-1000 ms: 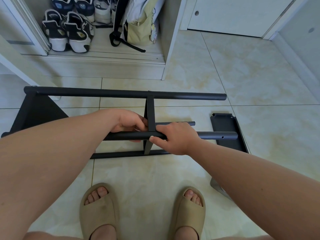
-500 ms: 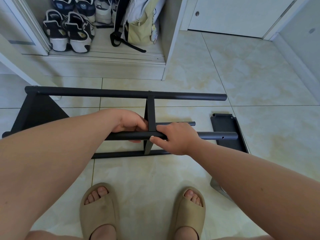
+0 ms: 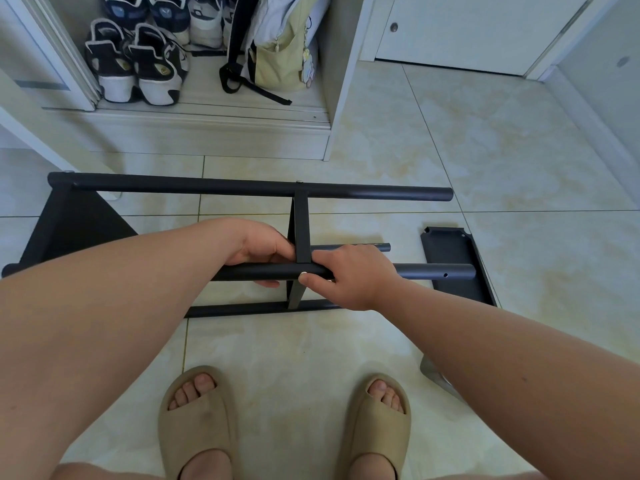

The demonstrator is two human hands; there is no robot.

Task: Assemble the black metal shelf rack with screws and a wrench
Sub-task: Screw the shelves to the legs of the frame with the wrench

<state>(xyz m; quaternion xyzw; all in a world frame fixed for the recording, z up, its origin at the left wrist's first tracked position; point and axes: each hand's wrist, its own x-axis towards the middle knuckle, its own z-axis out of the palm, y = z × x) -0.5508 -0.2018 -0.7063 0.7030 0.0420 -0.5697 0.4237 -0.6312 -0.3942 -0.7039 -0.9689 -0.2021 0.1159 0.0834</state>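
The partly built black rack (image 3: 301,220) lies on its side on the tiled floor (image 3: 450,140), straight ahead of the person, its long tubes running left to right across the view. Both hands meet at the nearest raised tube (image 3: 433,271), right where a flat cross bracket (image 3: 302,230) comes down onto it. The left hand (image 3: 258,245) wraps the tube just left of the bracket, fingers curled around and under it. The right hand (image 3: 349,275) closes over the tube just right of the bracket, thumb pressed at the joint beside a small pale spot that may be a screw head. Neither hand is clearly nearer to the joint; they flank it, almost touching.

The tube's free end points to the right, with a small open hole (image 3: 446,275) near its tip, well clear of the right hand. A loose black panel (image 3: 450,247) lies flat on the floor beyond and under that end. Whether a wrench is in either hand cannot be told. Judging by the grip, the joint at the bracket is the work in hand.

The room is an entry area: shoes (image 3: 135,64) and a bag (image 3: 277,53) sit in an open closet, and beige slippers (image 3: 201,417) are on the person's feet.
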